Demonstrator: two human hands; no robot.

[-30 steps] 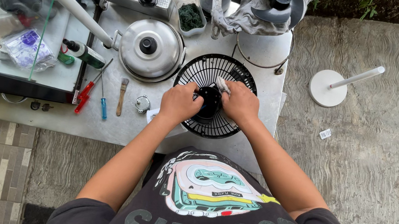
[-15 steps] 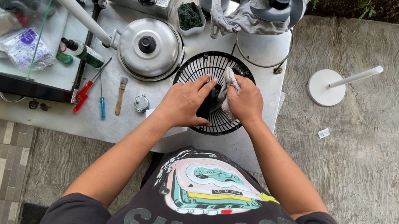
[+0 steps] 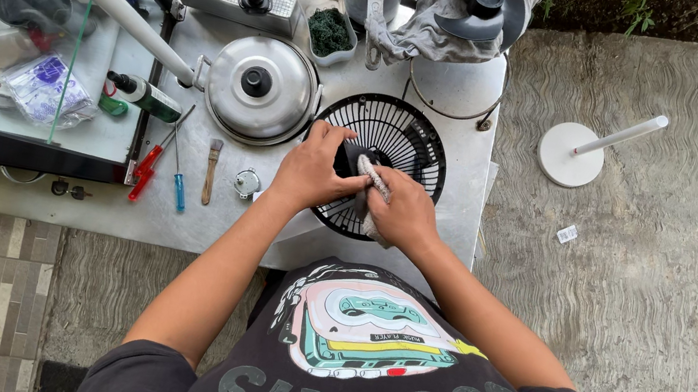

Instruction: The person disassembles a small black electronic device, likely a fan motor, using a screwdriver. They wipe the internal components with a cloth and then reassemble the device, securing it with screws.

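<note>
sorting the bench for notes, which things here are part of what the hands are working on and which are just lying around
In hand:
left hand on the dark hub
right hand pressing a white rag to it
black fan grille underneath

Lying about:
pot lid
red screwdriver, blue screwdriver
small brush
green bottle
white fan stand

The left hand [image 3: 311, 172] and right hand [image 3: 404, 211] hide the fan grille's [image 3: 407, 139] hub; the rag [image 3: 370, 171] mostly vanishes.
</note>
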